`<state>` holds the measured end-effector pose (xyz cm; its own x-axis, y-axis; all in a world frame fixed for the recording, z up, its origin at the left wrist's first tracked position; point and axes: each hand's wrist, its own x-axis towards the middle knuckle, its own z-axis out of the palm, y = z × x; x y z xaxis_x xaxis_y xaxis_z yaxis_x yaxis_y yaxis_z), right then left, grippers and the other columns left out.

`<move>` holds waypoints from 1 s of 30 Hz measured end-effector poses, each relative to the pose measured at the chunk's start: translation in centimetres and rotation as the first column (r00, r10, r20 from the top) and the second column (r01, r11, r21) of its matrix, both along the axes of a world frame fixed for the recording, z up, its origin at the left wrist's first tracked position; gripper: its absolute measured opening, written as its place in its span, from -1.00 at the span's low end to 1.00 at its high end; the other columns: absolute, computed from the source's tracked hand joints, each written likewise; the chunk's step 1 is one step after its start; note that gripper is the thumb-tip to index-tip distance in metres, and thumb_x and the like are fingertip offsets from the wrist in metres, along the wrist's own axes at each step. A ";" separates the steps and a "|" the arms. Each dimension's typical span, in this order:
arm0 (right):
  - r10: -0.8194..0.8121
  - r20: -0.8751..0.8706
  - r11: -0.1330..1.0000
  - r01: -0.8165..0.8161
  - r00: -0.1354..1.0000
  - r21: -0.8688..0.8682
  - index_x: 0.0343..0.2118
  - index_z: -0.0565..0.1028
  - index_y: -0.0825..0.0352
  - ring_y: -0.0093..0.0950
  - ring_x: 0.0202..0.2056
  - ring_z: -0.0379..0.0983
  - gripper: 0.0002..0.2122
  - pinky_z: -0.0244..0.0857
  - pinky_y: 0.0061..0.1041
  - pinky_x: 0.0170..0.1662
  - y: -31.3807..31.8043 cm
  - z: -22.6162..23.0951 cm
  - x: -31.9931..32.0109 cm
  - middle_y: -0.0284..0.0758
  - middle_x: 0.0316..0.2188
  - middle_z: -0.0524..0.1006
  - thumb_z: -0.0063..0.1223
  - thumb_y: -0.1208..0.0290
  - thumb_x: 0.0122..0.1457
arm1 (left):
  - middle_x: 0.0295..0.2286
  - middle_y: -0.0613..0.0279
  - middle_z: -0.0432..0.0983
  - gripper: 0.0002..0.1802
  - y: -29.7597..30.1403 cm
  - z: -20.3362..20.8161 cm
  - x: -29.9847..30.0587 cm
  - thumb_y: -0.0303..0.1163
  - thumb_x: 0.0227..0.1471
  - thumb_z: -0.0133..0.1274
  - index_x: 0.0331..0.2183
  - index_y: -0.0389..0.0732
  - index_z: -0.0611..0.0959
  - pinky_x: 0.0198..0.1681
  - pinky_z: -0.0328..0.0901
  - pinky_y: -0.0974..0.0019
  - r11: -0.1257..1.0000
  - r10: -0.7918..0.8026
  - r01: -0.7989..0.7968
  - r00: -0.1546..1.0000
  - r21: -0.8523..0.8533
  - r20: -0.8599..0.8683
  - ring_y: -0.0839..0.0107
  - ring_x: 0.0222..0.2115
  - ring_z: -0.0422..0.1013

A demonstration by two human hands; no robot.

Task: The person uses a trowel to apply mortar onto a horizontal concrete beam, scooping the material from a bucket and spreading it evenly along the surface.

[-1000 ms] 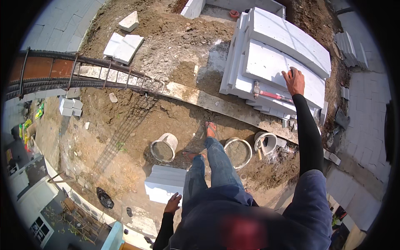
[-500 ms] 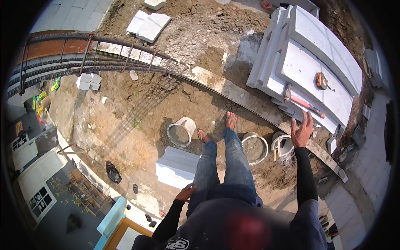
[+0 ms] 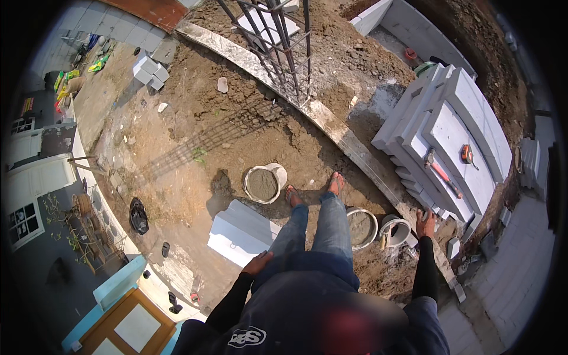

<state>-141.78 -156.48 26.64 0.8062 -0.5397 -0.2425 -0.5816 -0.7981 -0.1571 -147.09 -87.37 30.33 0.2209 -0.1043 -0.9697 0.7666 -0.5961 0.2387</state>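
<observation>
My right hand (image 3: 425, 224) is held out on the right with its fingers apart and nothing in it. It is beside the nearer edge of a stack of white lightweight blocks (image 3: 441, 127), on which lie a hammer (image 3: 442, 173) with a red handle and an orange-and-black tape measure (image 3: 468, 155). Left of that hand stands a white bucket (image 3: 406, 232) with a tool handle in it. By my left thigh, my left hand (image 3: 258, 262) rests with loosely extended fingers, holding nothing visible. More white blocks (image 3: 239, 231) lie left of it.
Buckets of grey mortar, one (image 3: 262, 184) left of my feet and another (image 3: 361, 228) right of my legs, stand on the dirt. A long concrete beam (image 3: 361, 155) crosses diagonally. A steel rebar cage (image 3: 287, 50) rises from it. A black bag (image 3: 138, 216) lies left.
My right hand has lowered toward me, away from the hammer. My left hand remains by my thigh. The view has shifted, and the rebar cage now appears more upright near the top middle.
</observation>
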 end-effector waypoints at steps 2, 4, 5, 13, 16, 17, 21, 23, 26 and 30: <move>-0.027 -0.032 0.999 0.028 0.999 0.037 0.11 0.46 0.36 0.06 0.07 0.38 -0.49 0.27 -0.08 0.15 0.8 1.5 2.4 0.06 0.04 0.45 0.08 0.02 0.30 | 0.30 -0.18 0.20 0.05 0.6 -0.2 -1.3 0.36 0.22 -0.16 0.31 -0.43 0.26 0.40 -0.06 0.23 0.996 0.068 -0.068 0.998 -0.056 0.013 0.11 0.36 0.08; -0.008 0.002 0.996 0.008 1.000 0.087 0.08 0.48 0.38 0.03 0.08 0.40 -0.48 0.28 -0.11 0.14 3.2 2.5 4.3 0.05 0.00 0.49 0.06 -0.02 0.30 | 0.36 -0.10 0.07 0.02 1.1 -0.6 -2.1 0.31 0.26 -0.17 0.34 -0.42 0.18 0.43 -0.13 0.23 0.978 0.154 -0.159 0.987 -0.138 -0.042 0.14 0.40 -0.02; 0.018 0.011 0.994 -0.019 1.000 0.104 0.06 0.49 0.39 0.01 0.07 0.41 -0.48 0.29 -0.12 0.14 4.4 3.1 4.9 0.05 -0.02 0.52 0.06 -0.03 0.30 | 0.37 -0.10 0.05 0.03 0.4 -0.6 -2.1 0.31 0.26 -0.16 0.35 -0.42 0.16 0.43 -0.13 0.24 0.970 0.191 -0.196 0.980 -0.141 -0.051 0.15 0.40 -0.04; 0.197 -0.227 0.793 -0.019 0.954 0.608 0.12 0.45 0.45 -0.12 0.06 0.50 -0.32 0.33 -0.18 0.11 20.6 2.4 -1.1 0.05 0.04 0.53 0.05 -0.17 0.27 | 0.39 -0.22 -0.15 0.31 0.6 -1.3 -2.6 0.41 0.13 -0.04 0.39 -0.44 -0.20 0.41 -0.09 0.24 0.899 0.349 -0.360 0.933 -0.250 -0.089 0.11 0.41 -0.09; 0.200 -0.464 0.708 0.200 0.863 0.678 0.24 0.36 0.42 -0.14 0.12 0.47 -0.18 0.31 -0.20 0.17 22.7 2.6 -6.6 0.09 0.07 0.52 0.00 -0.32 0.22 | 0.40 -0.18 -0.17 0.35 -1.3 2.2 1.7 0.37 0.12 0.02 0.38 -0.44 -0.28 0.39 -0.03 0.23 0.894 0.298 -0.335 0.940 -0.296 -0.164 0.12 0.39 -0.06; 0.159 -0.519 0.665 0.297 0.840 0.685 0.25 0.35 0.42 -0.13 0.13 0.47 -0.16 0.30 -0.21 0.18 24.3 3.0 -6.8 0.10 0.07 0.51 -0.01 -0.34 0.22 | 0.39 -0.17 -0.16 0.34 -0.1 1.8 1.1 0.36 0.12 0.03 0.38 -0.42 -0.29 0.38 -0.01 0.22 0.887 0.313 -0.352 0.934 -0.299 -0.172 0.12 0.39 -0.05; 0.120 -0.571 0.675 0.355 0.812 0.647 0.27 0.34 0.40 -0.11 0.13 0.47 -0.13 0.31 -0.22 0.18 24.5 3.6 -8.5 0.11 0.06 0.53 -0.04 -0.38 0.20 | 0.39 -0.14 -0.13 0.28 2.1 -1.1 -0.3 0.28 0.14 0.07 0.41 -0.31 -0.27 0.35 0.06 0.22 0.867 0.335 -0.391 0.916 -0.309 -0.222 0.13 0.37 0.01; 0.082 -0.476 0.749 0.261 0.876 0.609 0.25 0.36 0.39 -0.11 0.09 0.51 -0.14 0.33 -0.21 0.16 21.5 2.3 -10.3 0.07 0.01 0.56 -0.05 -0.39 0.20 | 0.39 -0.12 -0.12 0.23 1.7 -1.8 0.1 0.23 0.16 0.07 0.42 -0.27 -0.25 0.34 0.09 0.22 0.862 0.331 -0.398 0.911 -0.313 -0.246 0.14 0.35 0.05; -0.072 -0.366 0.676 0.315 0.928 0.666 0.19 0.42 0.42 -0.17 0.07 0.52 -0.24 0.36 -0.26 0.13 18.6 2.0 -10.7 0.03 -0.01 0.58 0.02 -0.28 0.24 | 0.39 -0.10 -0.08 0.17 2.4 -2.5 0.4 0.16 0.19 0.06 0.43 -0.23 -0.23 0.32 0.12 0.21 0.865 0.325 -0.402 0.905 -0.301 -0.275 0.17 0.33 0.10; -0.172 -0.395 0.675 0.400 0.902 0.621 0.22 0.39 0.39 -0.43 -0.21 0.54 -0.27 0.44 -0.39 -0.16 18.6 3.5 -11.5 -0.14 -0.11 0.60 0.10 -0.20 0.25 | 0.37 -0.10 -0.03 0.11 3.8 -2.2 1.8 0.11 0.22 0.04 0.42 -0.24 -0.21 0.31 0.13 0.22 0.862 0.290 -0.416 0.874 -0.290 -0.390 0.20 0.31 0.13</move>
